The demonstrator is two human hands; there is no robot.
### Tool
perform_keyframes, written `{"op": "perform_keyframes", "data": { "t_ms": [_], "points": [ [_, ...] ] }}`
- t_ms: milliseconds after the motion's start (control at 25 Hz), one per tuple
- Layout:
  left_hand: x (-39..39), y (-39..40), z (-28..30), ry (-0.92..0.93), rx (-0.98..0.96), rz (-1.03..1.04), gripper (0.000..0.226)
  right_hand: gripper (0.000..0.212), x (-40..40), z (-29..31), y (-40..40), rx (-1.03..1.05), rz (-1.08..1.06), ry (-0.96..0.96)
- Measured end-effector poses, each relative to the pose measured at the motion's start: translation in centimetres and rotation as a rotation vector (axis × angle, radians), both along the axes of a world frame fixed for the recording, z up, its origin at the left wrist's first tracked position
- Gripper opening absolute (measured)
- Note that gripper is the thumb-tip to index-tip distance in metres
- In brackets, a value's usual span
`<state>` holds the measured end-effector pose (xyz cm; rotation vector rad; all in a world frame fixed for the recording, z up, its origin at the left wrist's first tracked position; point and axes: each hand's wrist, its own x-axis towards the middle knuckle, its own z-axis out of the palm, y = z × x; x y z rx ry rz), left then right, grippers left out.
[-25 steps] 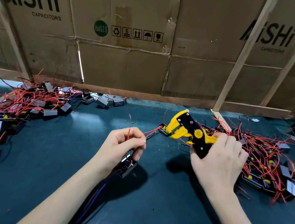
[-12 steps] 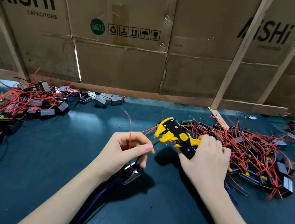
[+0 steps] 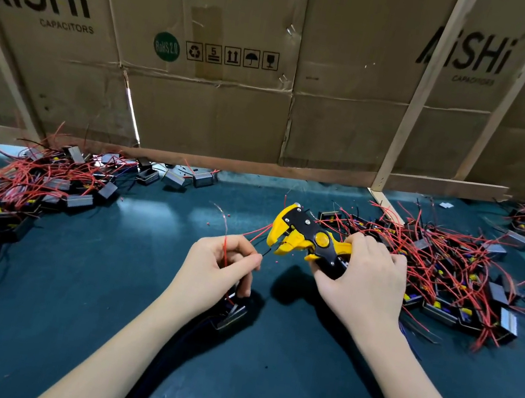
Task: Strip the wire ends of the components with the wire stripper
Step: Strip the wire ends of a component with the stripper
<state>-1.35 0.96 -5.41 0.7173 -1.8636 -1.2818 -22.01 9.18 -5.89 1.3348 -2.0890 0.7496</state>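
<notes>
The right hand (image 3: 365, 282) gripped the handles of the yellow-and-black wire stripper (image 3: 308, 239), its fingers curled round them, with the tool's yellow head pointing toward the left hand (image 3: 218, 268). Just left of the stripper head, the left hand's fingers pinched thin red wires (image 3: 225, 251) and a short black wire end (image 3: 266, 252) that stopped just short of the head. Below that hand, nearer the person than the stripper, a small black box-shaped component (image 3: 232, 315) lay on the dark green surface (image 3: 99, 293). Heaps of similar red-wired components lay to the stripper's left (image 3: 47, 187) and right (image 3: 451, 265). Behind the stripper stood brown cardboard boxes (image 3: 201, 101).
</notes>
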Motion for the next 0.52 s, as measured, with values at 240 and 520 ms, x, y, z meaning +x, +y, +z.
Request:
{"op": "perform_keyframes", "data": {
  "t_ms": [240,520],
  "points": [
    [-0.20,0.32,-0.22,-0.039,-0.017,-0.029,0.018,0.050,-0.61,0.16,0.15,0.091,-0.042,0.062],
    [0.27,-0.21,-0.18,-0.075,-0.027,-0.033,0.019,0.048,-0.43,0.89,0.72,0.152,-0.019,0.054]
  ]
}}
